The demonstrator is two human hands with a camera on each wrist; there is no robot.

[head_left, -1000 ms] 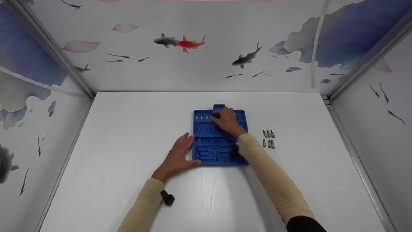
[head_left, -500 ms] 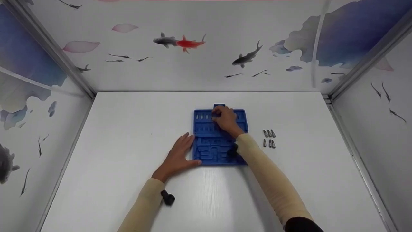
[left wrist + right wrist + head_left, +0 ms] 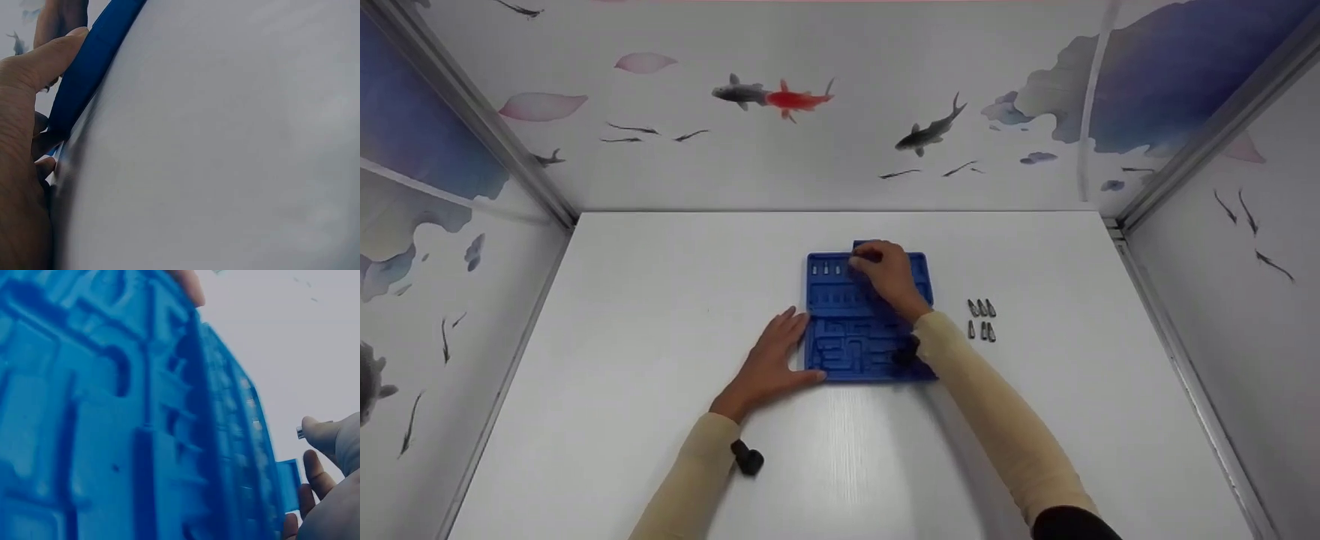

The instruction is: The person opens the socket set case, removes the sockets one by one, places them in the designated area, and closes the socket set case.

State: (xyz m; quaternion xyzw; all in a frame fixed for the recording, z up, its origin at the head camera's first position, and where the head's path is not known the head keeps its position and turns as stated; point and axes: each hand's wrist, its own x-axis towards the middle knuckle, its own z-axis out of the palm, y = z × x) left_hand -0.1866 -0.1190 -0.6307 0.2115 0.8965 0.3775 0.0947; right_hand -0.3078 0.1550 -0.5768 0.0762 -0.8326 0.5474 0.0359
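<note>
A blue plastic tool case (image 3: pixel 870 369) lies open and flat on the table, moulded with recesses. My left hand (image 3: pixel 765 367) rests against its left side, fingers along the edge and thumb at the near corner. Over the far half, my right hand (image 3: pixel 891 276) pinches a small metal screwdriver bit (image 3: pixel 300 433); only its end shows past the thumb in the right wrist view. Left of that hand, 3 silver bits (image 3: pixel 826 268) stand in the top row of slots. The right hand hides the middle of this row. In the left wrist view, my thumb (image 3: pixel 53 59) touches the blue rim.
Several loose metal bits (image 3: pixel 981 319) lie in two short rows on the white table (image 3: pixel 660 285), right of the case. The case's blue latch tab (image 3: pixel 861 244) sticks out at the far edge. Printed panels enclose the table at the back and sides.
My right hand's fingertips have risen slightly from the top slot row, and the fourth bit beside them no longer shows. The left hand stays against the case.
</note>
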